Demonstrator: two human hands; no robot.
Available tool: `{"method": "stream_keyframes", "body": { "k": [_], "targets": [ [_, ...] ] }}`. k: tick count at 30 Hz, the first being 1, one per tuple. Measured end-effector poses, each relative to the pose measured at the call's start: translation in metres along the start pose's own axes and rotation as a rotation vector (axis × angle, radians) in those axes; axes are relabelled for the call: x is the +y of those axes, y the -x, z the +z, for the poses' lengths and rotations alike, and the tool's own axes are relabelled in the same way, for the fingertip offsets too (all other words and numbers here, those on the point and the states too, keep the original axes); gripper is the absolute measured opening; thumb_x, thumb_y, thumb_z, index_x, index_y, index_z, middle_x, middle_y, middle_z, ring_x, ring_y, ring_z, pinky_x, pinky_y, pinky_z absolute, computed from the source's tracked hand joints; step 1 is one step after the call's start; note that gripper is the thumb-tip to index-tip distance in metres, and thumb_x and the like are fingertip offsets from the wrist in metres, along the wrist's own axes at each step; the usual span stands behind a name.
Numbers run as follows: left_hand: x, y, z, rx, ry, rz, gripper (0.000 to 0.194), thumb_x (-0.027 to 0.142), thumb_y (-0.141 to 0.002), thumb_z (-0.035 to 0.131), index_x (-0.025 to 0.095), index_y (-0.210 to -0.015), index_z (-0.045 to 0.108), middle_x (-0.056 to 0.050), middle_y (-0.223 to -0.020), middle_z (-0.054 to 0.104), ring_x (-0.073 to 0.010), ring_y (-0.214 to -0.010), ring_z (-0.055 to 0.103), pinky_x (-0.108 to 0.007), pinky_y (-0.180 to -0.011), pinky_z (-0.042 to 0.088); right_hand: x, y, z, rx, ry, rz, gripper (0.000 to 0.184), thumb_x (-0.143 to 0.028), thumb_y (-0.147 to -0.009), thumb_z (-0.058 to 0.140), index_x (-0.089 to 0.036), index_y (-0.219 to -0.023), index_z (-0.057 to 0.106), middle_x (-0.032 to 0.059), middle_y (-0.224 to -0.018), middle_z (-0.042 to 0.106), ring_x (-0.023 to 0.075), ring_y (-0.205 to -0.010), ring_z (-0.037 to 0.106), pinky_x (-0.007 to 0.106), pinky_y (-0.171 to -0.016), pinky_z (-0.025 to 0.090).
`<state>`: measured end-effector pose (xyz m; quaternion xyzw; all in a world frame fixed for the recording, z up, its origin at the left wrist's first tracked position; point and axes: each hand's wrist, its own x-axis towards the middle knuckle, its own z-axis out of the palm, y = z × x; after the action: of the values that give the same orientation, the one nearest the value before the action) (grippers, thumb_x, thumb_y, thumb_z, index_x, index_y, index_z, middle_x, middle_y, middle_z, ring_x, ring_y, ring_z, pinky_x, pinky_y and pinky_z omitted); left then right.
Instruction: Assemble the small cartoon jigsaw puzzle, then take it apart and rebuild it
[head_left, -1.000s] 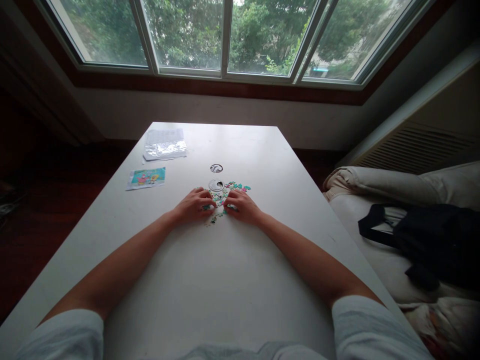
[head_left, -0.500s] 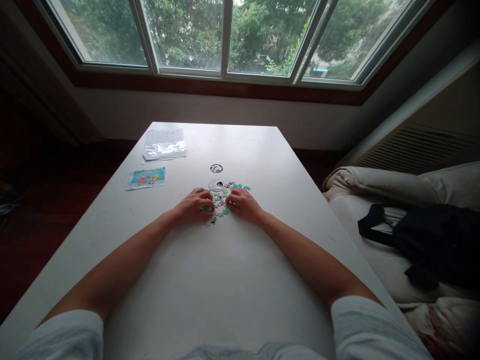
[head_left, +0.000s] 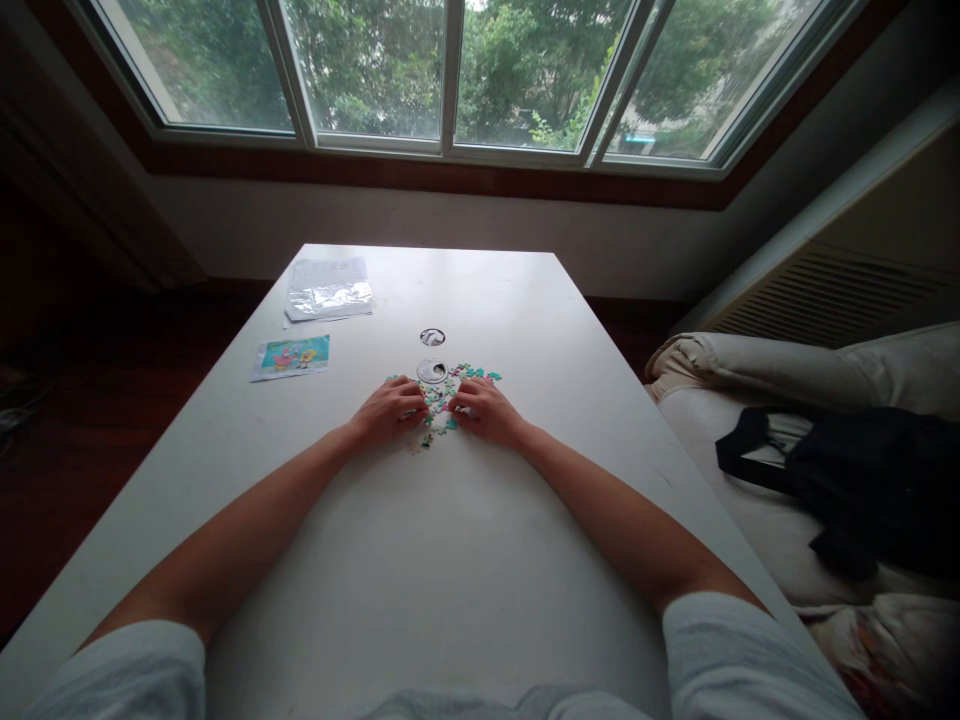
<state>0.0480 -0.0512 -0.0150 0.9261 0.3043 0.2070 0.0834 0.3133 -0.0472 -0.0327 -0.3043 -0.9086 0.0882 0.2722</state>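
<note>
While the colour picture sheet (head_left: pixel 291 357) lies flat on the left part of the white table (head_left: pixel 442 560), nearer me than the clear packet (head_left: pixel 328 290), I'd leave both alone and keep them in sight. My left hand (head_left: pixel 390 408) is curled low at the left edge of the small puzzle pieces (head_left: pixel 438 393), its fingers bent inward; I cannot tell whether thumb and finger meet on one. I'd work it with light fingertips, wrist low, lifting single pieces by their rims, since they look thin and a flat palm would probably drag several along. The loose pieces lie between and around both hands, some reaching nearer me, just beyond them the lower round disc (head_left: pixel 433 371) and, farther off, the upper round disc (head_left: pixel 433 337); I'd steer clear of nudging either. My right hand (head_left: pixel 484 410) is bent over the right side of the pieces, fingers drawn in, and whether it pinches anything is hidden from me too. I'd move it in short strokes so the two hands don't bump. Compared with half a second ago, the sheet, packet and discs haven't shifted, my left fingers look slightly more drawn in over their pieces, and my right fingertips have edged left, closer to the other hand
</note>
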Motion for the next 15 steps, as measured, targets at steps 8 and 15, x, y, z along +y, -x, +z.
{"method": "stream_keyframes", "body": {
  "k": [8,15],
  "targets": [
    [0.002,0.001,-0.003,-0.011,-0.019,-0.05,0.016,0.029,-0.097,0.054,0.023,-0.093,0.069,-0.005,-0.095,0.065,-0.021,-0.094,0.053,-0.036,-0.092,0.043,-0.015,0.0,0.003,-0.081,-0.01,-0.119,0.006,-0.028,-0.093,0.064,-0.024,-0.094,0.068,0.0049,-0.093,0.063,0.0212,-0.09,0.052,0.035,-0.085,0.038],
    [0.002,0.002,-0.008,-0.061,-0.008,-0.026,0.012,0.032,-0.09,0.065,0.022,-0.082,0.067,-0.005,-0.105,0.063,-0.022,-0.1,0.051,-0.037,-0.095,0.042,-0.018,-0.001,-0.001,-0.122,0.03,-0.131,0.01,-0.032,-0.094,0.063,-0.023,-0.091,0.067,0.0045,-0.091,0.063,0.0207,-0.09,0.052,0.035,-0.085,0.037]
  ]
}}
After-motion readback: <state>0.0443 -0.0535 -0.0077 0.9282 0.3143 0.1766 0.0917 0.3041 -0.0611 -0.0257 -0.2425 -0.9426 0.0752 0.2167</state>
